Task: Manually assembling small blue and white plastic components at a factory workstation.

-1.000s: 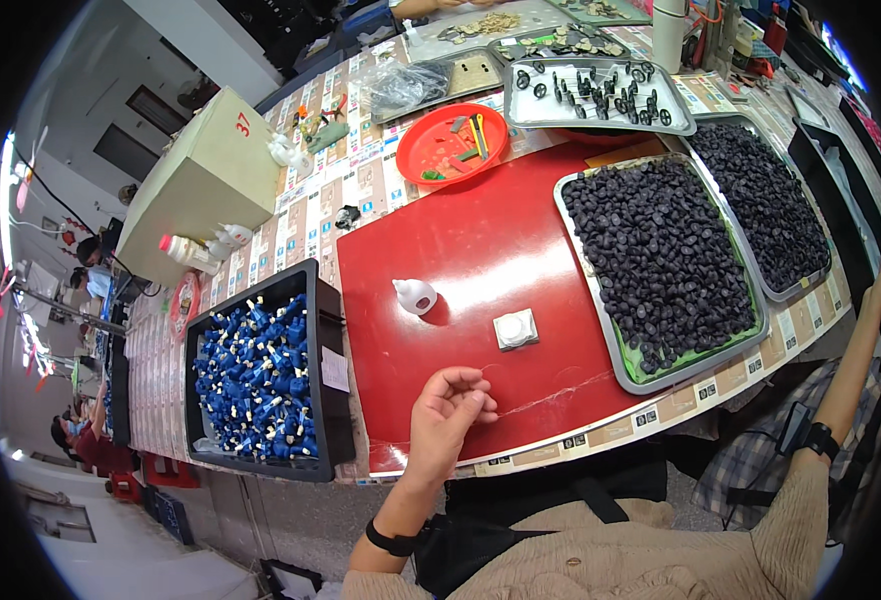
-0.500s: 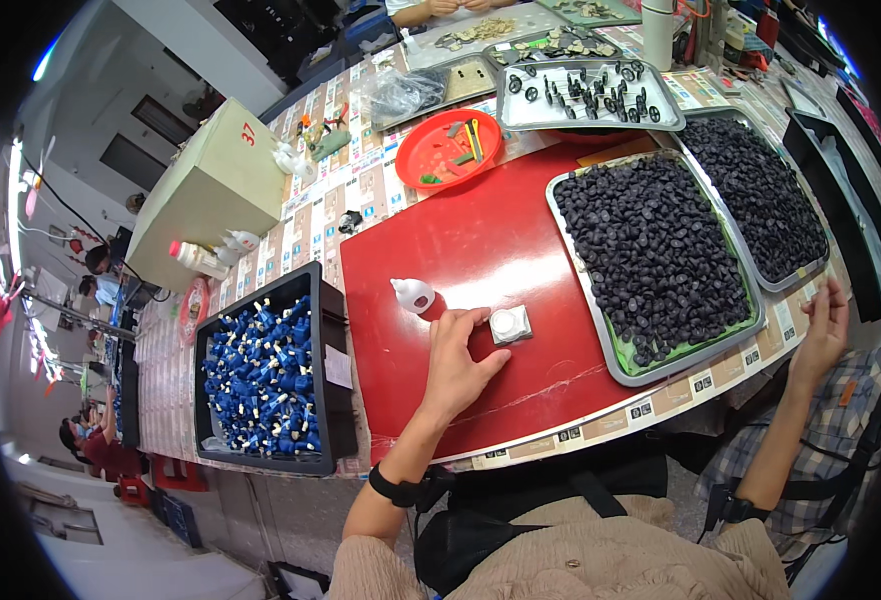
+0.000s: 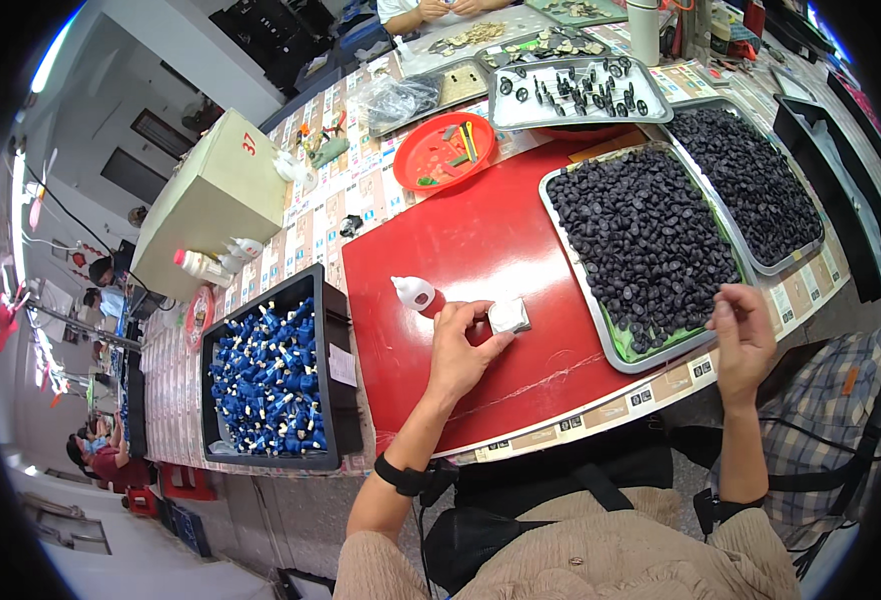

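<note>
On the red board, my left hand has its thumb and forefinger against a small whitish block, closed around its left and near sides. A small white bottle-like piece with a dark hole stands just beyond that hand's fingertips. My right hand is raised by the near right corner of a metal tray of small black parts. Its fingers are curled and pinched together; whatever lies between them is too small to make out.
A black bin of blue pieces stands on the left. Beyond the board are an orange-red plate with a yellow cutter and a tray of black wheel-like parts. A second black-filled tray lies right. Another person's hands work opposite.
My right hand has moved left from beyond the table's right edge to the near tray's corner. The block under my left fingers now looks tilted; its round white top no longer shows.
</note>
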Demonstrator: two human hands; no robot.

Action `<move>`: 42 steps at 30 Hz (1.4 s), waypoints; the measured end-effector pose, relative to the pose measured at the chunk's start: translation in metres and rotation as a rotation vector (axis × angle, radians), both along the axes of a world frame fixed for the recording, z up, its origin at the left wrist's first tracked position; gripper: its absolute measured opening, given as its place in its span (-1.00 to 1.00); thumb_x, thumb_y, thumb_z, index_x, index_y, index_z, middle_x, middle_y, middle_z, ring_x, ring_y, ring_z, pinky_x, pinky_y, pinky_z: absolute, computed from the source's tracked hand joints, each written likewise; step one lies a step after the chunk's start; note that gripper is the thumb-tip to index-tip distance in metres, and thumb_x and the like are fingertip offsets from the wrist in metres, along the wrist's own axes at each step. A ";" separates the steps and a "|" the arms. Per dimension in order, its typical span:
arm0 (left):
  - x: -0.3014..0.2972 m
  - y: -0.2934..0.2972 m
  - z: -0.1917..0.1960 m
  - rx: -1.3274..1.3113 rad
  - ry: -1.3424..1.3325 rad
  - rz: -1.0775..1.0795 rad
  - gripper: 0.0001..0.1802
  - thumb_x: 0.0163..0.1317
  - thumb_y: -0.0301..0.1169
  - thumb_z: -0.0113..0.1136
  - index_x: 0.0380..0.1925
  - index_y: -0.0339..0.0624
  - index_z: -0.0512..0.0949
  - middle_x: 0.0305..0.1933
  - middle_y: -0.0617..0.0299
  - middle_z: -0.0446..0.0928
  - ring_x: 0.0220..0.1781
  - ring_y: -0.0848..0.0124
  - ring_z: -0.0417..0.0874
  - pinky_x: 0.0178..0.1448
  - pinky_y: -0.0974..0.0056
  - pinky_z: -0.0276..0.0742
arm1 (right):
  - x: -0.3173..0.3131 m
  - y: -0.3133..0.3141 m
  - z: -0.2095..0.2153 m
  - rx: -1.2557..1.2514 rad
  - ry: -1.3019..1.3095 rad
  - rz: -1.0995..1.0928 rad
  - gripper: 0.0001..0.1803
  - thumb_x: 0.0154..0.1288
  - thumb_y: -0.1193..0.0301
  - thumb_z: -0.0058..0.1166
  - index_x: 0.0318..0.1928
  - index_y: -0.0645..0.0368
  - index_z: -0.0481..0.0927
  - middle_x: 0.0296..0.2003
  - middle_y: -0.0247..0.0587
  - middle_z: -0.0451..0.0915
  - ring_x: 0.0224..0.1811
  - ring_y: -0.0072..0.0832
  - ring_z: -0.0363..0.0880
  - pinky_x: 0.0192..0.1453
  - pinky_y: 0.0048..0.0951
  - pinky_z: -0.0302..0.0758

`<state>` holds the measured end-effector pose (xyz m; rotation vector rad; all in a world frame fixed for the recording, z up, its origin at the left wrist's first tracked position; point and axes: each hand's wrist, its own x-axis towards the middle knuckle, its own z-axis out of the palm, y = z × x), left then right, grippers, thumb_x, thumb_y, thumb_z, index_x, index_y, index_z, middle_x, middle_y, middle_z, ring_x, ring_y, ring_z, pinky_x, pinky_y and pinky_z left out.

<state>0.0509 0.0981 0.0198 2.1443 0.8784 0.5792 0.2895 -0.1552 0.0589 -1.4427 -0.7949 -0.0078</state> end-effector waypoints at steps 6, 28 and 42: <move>-0.001 0.000 -0.002 0.078 -0.019 0.002 -0.59 0.01 -0.37 0.50 -0.11 -0.15 0.64 -0.16 0.29 0.43 -0.09 0.41 0.43 -0.02 0.33 0.41 | -0.033 0.019 0.001 -0.115 -0.192 0.113 -0.87 0.27 0.65 0.13 -0.16 0.31 0.59 -0.26 -0.18 0.56 -0.31 -0.51 0.52 -0.25 -0.54 0.46; 0.010 -0.020 0.003 0.244 -0.007 0.048 -0.58 -0.15 -0.37 0.54 -0.28 -0.22 0.57 -0.28 0.22 0.49 -0.17 0.29 0.42 -0.05 0.22 0.38 | -0.070 0.055 -0.009 -0.157 -0.258 0.402 -0.78 0.22 0.68 0.13 -0.12 0.28 0.61 -0.27 -0.10 0.59 -0.34 -0.37 0.59 -0.32 -0.48 0.50; 0.005 -0.045 0.004 0.162 0.026 0.085 -0.58 -0.12 -0.23 0.53 -0.33 -0.20 0.57 -0.32 0.17 0.56 -0.19 0.23 0.52 -0.04 0.14 0.37 | -0.076 0.059 -0.011 -0.211 -0.232 0.429 -0.77 0.20 0.68 0.13 -0.10 0.29 0.60 -0.28 -0.11 0.58 -0.35 -0.36 0.57 -0.32 -0.46 0.50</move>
